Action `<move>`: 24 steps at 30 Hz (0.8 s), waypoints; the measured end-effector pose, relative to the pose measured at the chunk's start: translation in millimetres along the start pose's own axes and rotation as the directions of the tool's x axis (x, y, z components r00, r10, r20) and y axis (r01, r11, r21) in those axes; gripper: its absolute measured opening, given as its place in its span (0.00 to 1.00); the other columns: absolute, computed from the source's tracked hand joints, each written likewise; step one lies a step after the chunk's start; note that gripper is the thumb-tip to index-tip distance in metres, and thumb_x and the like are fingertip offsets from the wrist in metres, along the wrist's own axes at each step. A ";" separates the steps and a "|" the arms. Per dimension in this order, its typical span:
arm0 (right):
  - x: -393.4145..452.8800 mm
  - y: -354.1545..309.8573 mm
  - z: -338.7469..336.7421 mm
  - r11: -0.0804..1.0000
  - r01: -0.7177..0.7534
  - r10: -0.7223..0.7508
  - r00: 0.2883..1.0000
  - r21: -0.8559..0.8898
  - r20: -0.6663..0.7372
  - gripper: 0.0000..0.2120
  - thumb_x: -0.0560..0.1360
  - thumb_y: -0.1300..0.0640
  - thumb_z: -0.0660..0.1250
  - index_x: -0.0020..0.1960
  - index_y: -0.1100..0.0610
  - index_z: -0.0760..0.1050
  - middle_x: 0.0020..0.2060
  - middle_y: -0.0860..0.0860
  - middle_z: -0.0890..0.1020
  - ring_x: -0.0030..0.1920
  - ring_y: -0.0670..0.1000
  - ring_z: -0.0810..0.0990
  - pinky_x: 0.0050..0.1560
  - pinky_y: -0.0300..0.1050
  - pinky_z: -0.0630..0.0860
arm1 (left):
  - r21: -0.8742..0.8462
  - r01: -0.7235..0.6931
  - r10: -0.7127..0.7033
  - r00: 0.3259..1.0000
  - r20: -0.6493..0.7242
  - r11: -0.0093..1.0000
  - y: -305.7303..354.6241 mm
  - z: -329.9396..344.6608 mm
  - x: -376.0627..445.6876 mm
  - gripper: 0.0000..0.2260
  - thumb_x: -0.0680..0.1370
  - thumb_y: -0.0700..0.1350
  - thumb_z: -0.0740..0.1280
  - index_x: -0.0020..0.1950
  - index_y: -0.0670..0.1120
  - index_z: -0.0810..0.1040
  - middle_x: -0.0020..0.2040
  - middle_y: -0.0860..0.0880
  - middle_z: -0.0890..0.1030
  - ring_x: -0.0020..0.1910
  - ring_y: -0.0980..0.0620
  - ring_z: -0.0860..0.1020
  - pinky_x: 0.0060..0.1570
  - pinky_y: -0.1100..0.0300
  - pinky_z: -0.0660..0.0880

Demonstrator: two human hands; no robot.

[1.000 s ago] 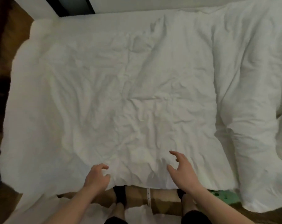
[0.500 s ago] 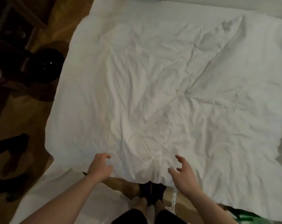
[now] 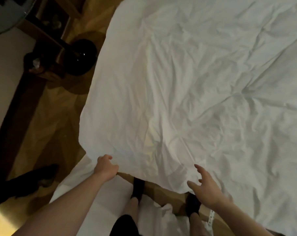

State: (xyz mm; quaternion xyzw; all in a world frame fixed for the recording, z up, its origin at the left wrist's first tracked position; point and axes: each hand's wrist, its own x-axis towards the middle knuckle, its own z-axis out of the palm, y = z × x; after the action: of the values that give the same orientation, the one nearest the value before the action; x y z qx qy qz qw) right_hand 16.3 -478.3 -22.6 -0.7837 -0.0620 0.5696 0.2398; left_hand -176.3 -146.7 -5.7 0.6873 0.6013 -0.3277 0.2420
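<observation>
1. While the white sheet [image 3: 195, 82] lies spread and creased over the wooden floor [image 3: 56, 126], its near edge runs just ahead of the person's feet.
2. The left hand [image 3: 105, 168] sits at the sheet's near left corner, fingers curled; whether they pinch cloth cannot be told.
3. The right hand [image 3: 206, 189] hovers over the near edge, fingers straight and spread apart.
4. A black round object [image 3: 81, 57] stands beside the sheet's left edge.
</observation>
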 end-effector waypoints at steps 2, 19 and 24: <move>13.3 -14.5 15.0 1.000 0.002 -0.002 1.000 -0.007 0.004 0.37 0.79 0.43 0.68 0.82 0.43 0.53 0.80 0.49 0.59 0.72 0.53 0.72 0.69 0.50 0.73 | 0.001 0.021 -0.021 1.000 0.018 1.000 -8.5 -3.1 22.0 0.26 0.78 0.46 0.70 0.75 0.45 0.68 0.74 0.43 0.66 0.66 0.41 0.75 0.62 0.52 0.74; 183.9 -68.2 153.7 0.889 -0.181 0.133 0.981 -0.420 -0.141 0.48 0.78 0.36 0.65 0.84 0.53 0.40 0.83 0.57 0.46 0.82 0.61 0.51 0.79 0.55 0.55 | -0.257 0.395 -0.287 0.882 0.373 0.882 -102.2 35.1 189.9 0.49 0.69 0.70 0.72 0.79 0.42 0.62 0.74 0.43 0.71 0.66 0.41 0.74 0.55 0.49 0.78; 191.0 -54.9 171.6 0.847 -0.204 0.142 0.977 -0.491 -0.162 0.51 0.78 0.37 0.65 0.82 0.53 0.32 0.82 0.59 0.40 0.82 0.63 0.45 0.80 0.56 0.51 | -0.360 0.376 -0.198 0.874 0.443 0.854 -85.9 73.3 210.0 0.49 0.67 0.77 0.64 0.77 0.45 0.67 0.73 0.45 0.74 0.64 0.43 0.77 0.57 0.50 0.78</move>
State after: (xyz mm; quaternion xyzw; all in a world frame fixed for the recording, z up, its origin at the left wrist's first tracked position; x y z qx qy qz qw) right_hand -66.8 -307.0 -203.5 -0.8540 -0.1237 0.5049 -0.0228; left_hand -259.7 -46.0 -205.1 0.4363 0.6962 -0.3482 0.4513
